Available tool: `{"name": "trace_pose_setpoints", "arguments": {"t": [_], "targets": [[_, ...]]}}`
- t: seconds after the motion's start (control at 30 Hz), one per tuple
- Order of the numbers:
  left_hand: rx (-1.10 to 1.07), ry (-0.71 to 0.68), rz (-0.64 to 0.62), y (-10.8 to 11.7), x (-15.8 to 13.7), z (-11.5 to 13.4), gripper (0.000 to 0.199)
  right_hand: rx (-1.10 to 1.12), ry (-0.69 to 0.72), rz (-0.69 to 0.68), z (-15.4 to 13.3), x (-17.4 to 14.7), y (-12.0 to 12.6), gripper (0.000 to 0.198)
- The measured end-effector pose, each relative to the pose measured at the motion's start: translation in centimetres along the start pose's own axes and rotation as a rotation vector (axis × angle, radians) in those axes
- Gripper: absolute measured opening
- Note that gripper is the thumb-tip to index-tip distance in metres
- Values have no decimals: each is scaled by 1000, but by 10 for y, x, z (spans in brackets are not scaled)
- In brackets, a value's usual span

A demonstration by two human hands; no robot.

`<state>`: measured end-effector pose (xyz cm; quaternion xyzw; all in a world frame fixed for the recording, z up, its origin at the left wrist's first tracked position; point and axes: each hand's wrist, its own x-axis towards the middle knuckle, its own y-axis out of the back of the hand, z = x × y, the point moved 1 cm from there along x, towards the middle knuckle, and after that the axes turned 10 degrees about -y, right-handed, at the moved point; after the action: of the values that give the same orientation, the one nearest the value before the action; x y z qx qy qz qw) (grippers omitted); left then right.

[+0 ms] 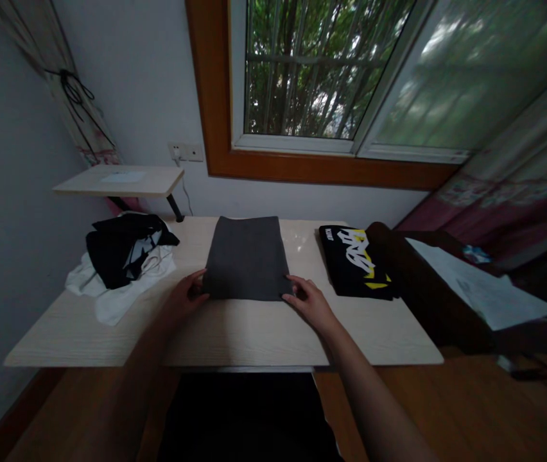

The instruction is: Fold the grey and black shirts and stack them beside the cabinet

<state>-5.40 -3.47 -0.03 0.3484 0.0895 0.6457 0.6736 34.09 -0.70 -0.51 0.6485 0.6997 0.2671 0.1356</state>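
A flat, dark grey folded cloth (pixel 248 256) lies on the middle of the table, roughly rectangular, its far edge near the wall. My left hand (pixel 189 292) pinches its near left corner between thumb and fingers. At the near right corner, my right hand (pixel 309 298) grips the same cloth in a similar pinch. To the right lies a folded black T-shirt (pixel 355 262) with white and yellow print. On the left, a crumpled black garment (pixel 114 253) rests on top of rumpled white clothing (pixel 119 301).
The pale wooden table (pixel 264 337) stands under a window with an orange-brown frame (pixel 312 168). A small raised shelf (pixel 124 179) is at the back left, near a wall socket (pixel 185 152). Right of the table, dark furniture (pixel 427 301) carries a white sheet (pixel 480 282).
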Motion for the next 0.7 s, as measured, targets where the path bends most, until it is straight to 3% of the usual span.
{"name": "trace_pose_setpoints", "arguments": {"t": [0.3, 0.43, 0.7], "targets": [[-163, 16, 76, 9, -3, -20, 32, 60, -33, -40, 4, -6, 4, 38], [-230, 70, 10, 16, -5, -18, 27, 29, 38, -68, -1, -8, 9, 16], [-194, 53, -97, 18, -7, -2, 20, -28, 96, -127, -4, -13, 12, 15]]}}
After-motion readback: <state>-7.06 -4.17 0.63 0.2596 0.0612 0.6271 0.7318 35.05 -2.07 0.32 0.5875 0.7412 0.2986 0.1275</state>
